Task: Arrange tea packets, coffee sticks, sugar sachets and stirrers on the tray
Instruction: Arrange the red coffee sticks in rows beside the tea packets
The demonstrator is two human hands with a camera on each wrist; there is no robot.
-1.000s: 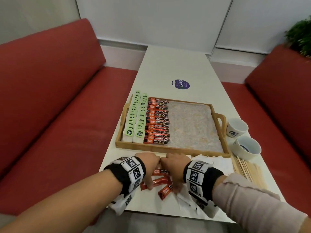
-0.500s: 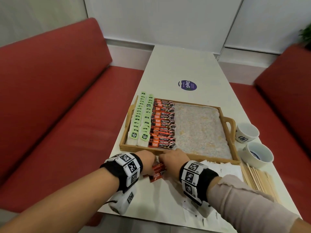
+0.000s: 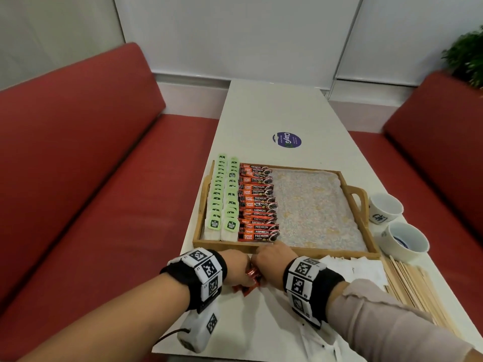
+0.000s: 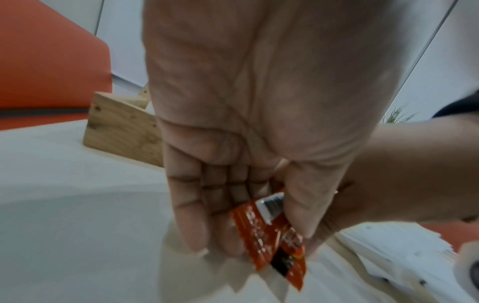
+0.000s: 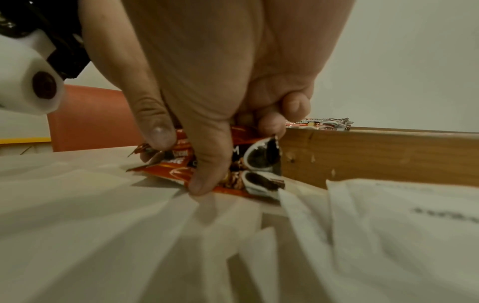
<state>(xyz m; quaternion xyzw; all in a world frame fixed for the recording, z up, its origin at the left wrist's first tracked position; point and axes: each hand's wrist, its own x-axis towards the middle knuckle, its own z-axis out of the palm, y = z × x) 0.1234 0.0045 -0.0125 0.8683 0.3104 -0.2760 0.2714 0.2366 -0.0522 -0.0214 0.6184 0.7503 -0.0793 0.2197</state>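
The wooden tray (image 3: 362, 194) holds two columns of green-tagged tea packets (image 3: 222, 197) and one column of red coffee sticks (image 3: 258, 202); its right half is bare. Just in front of its near wall, my left hand (image 3: 236, 267) and right hand (image 3: 271, 262) meet over a small bundle of loose coffee sticks (image 3: 252, 279) on the table. In the left wrist view my left hand (image 4: 259, 239) pinches one end of the bundle (image 4: 269, 235). In the right wrist view my right hand (image 5: 228, 160) grips the other end (image 5: 256, 164). White sugar sachets (image 3: 352, 267) and wooden stirrers (image 3: 407, 283) lie to the right.
Two white cups (image 3: 385, 207) (image 3: 406, 240) stand right of the tray. A round purple sticker (image 3: 287, 139) lies on the table beyond it. Red benches (image 3: 78, 178) flank the narrow table. Sachets (image 5: 388, 225) spread right up against the tray wall (image 5: 376, 155).
Both hands have drawn the scattered coffee sticks together into one bundle and slid it forward, close to the tray's near wall.
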